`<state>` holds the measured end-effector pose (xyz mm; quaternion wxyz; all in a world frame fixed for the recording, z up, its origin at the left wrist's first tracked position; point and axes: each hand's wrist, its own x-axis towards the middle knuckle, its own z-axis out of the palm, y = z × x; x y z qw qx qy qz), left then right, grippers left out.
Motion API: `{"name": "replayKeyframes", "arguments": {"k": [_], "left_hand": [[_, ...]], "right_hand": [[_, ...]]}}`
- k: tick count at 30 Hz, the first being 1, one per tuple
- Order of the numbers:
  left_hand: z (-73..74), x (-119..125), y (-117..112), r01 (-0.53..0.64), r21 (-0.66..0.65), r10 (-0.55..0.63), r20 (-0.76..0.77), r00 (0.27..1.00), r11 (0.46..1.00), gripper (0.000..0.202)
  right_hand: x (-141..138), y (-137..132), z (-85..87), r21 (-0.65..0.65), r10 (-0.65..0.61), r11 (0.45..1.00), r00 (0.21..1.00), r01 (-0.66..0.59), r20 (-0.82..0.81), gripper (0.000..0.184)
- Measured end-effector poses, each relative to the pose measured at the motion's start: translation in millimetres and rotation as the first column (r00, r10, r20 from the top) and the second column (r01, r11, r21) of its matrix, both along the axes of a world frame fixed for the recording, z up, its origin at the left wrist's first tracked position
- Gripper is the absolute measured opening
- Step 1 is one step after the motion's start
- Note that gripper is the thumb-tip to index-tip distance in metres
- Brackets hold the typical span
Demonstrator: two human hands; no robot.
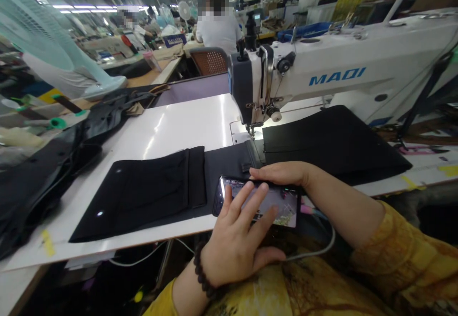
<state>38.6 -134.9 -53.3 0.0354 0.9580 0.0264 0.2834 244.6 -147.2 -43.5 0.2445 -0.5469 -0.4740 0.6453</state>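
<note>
A smartphone (286,201) with a lit screen lies sideways in front of me, at the near edge of the white sewing table (171,125). My left hand (239,235) is over its screen with the fingers spread. Along the phone's far edge, my right hand (282,173) grips it, though most of its fingers are hidden. A cable with a pink plug (306,209) runs to the phone's right end. Behind the phone, a black fabric piece (153,178) with two eyelets and a folded flap reaches under the sewing machine's needle area (251,130).
A white sewing machine (336,73) stands at the back right, with another black fabric panel (329,139) before it. Dark garments (53,173) are heaped at left, near thread spools (57,123) and a pale green fan (60,35). A person (219,27) sits farther back.
</note>
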Motion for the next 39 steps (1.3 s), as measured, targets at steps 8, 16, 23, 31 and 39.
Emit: {"name": "replayKeyframes", "arguments": {"k": [8, 16, 23, 31, 39], "left_hand": [[5.5, -1.1, 1.4, -0.020, -0.042, 0.018, -0.048, 0.999, 0.999, 0.046], [-2.2, -19.7, 5.9, -0.007, -0.064, 0.008, 0.023, 1.000, 0.998, 0.039], [-6.1, -23.4, 4.3, -0.035, -0.099, 0.037, 0.014, 0.999, 0.994, 0.040], [-1.0, 1.3, -10.4, 0.046, -0.037, -0.047, -0.044, 0.998, 0.998, 0.055], [12.2, -5.1, 22.9, -0.218, -0.050, 0.220, 0.031, 0.975, 0.975, 0.046]], "right_hand": [[1.6, 0.1, -1.5, 0.008, 0.000, 1.000, 0.994, 0.001, -0.109, 0.061], [-5.3, -4.8, 0.4, -0.104, -0.094, 0.992, 0.962, 0.070, -0.256, 0.051], [-11.6, 0.0, -2.7, -0.256, -0.328, 0.936, 0.862, 0.241, -0.386, 0.051], [-11.1, -0.9, 2.4, -0.265, -0.367, 0.922, 0.850, 0.281, -0.377, 0.051], [-11.0, -2.5, -0.7, -0.261, -0.378, 0.918, 0.859, 0.299, -0.345, 0.045]]}}
